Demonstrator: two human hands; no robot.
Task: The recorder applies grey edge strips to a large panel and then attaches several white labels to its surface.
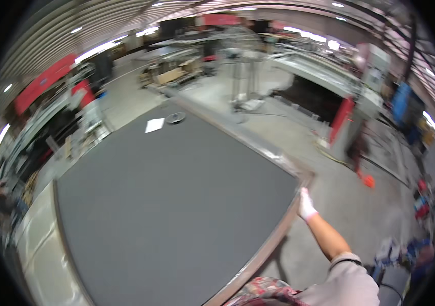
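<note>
A large flat dark grey panel [176, 199] with a raised brownish rim [264, 251] fills the middle of the view. Shiny clear film covers parts of the rim. At the panel's right corner, my right hand [306, 205] in a white glove touches the outer side of the rim, arm stretched out. Its fingers are blurred and partly hidden, so their grip cannot be made out. On the panel's far end lie a white sheet of paper [155, 125] and a dark round ring-shaped item [175, 118]. My left hand is out of view.
Left of the panel lies a pale, shiny film-covered surface [46, 255]. A large grey machine bed [319, 74] with a red part [342, 121] stands at the far right. An orange object [368, 181] lies on the floor with cables around. Stacked wooden pallets [174, 75] sit beyond.
</note>
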